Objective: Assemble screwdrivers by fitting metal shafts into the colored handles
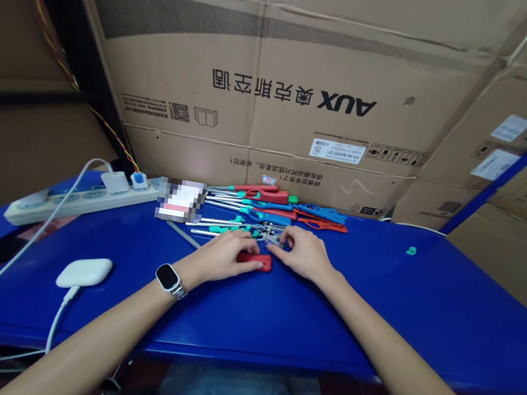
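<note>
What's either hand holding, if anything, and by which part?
Left hand: red handle, held just short of its right end. Right hand: at small parts; cannot tell if held.

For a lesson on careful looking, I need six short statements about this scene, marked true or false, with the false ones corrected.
1. The left hand touches a red part. True.
2. The table is yellow. False: the table is blue.
3. A white plug sits in the power strip. True.
4. The green scrap lies left of both hands. False: the green scrap lies right of the right hand.
5. The carton bears the letters AUX. True.
6. The case is red. False: the case is white.
</note>
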The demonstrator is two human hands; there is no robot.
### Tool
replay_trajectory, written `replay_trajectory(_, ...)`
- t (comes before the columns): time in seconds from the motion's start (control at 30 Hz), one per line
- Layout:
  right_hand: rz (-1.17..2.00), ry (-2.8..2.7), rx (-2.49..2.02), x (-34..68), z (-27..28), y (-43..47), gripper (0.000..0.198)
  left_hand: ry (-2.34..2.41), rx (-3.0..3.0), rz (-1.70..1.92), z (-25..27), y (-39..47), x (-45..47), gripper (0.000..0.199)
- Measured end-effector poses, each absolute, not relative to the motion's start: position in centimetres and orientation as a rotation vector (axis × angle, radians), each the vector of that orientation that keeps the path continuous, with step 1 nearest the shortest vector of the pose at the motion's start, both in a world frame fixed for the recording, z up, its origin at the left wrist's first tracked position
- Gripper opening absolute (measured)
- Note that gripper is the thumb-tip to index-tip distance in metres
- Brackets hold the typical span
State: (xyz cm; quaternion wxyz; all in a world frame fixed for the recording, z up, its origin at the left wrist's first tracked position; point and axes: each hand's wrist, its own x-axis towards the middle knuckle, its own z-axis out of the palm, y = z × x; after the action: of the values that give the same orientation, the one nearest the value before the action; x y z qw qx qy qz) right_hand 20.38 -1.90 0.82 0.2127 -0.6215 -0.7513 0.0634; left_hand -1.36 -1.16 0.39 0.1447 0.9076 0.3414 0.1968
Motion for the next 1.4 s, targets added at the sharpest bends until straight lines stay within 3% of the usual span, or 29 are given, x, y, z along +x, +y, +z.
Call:
replay_trajectory(0.2, 0.259, -2.181, -1.673, 20.6, 1.1, -2.2, 0.019, 0.965, 2.652, 0.525, 0.0, -1.0, -1.7, 0.038)
replay_trajectory(0.37, 0.825, -1.717, -1.135, 20.6, 1.5, -1.8, 0.033, 1.022, 2.639, 0.529, 0.0, -1.1, -1.6, 0.041)
replay_trajectory(0.47, 0.983, -1.535, -0.931, 19.6, 1.6, -1.9, 0.036, 1.038, 2.619, 0.553, 0.1, -1.2, -1.6, 0.041)
replay_trajectory(0.77, 0.862, -1.62, -0.828, 18.4, 0.8, -2.3, 0.024, 1.078, 2.605, 0.5, 0.3, -1.1, -1.6, 0.039)
replay_trajectory(1.07, 0.904, -1.666, -0.94, 18.7, 1.0, -2.4, 0.029, 1.052, 2.609, 0.553, 0.2, -1.2, -1.6, 0.04)
replay_trajectory(1.4, 0.834, -1.636, -0.974, 18.3, 1.1, -2.6, 0.019, 1.027, 2.573, 0.584, 0.1, -1.3, -1.7, 0.044)
